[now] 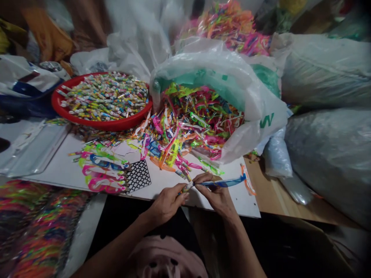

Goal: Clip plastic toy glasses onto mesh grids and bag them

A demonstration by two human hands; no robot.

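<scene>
My left hand (169, 200) pinches a small wrapped roll (187, 187) at the near edge of the white board (162, 181). My right hand (213, 189) is closed on a blue plastic toy-glasses frame (228, 181), which sticks out to the right. The roll's tip meets the frame's end between my two hands. Just beyond them lies a heap of colourful plastic glasses frames (185, 131), spilling from a white plastic bag (226, 73).
A red round tray (101, 124) full of small wrapped rolls stands at the back left. Finished frames (104, 173) and a black mesh piece (137, 175) lie left of my hands. Large plastic bags (327, 127) crowd the right. A clear plastic sheet (29, 150) lies at the left.
</scene>
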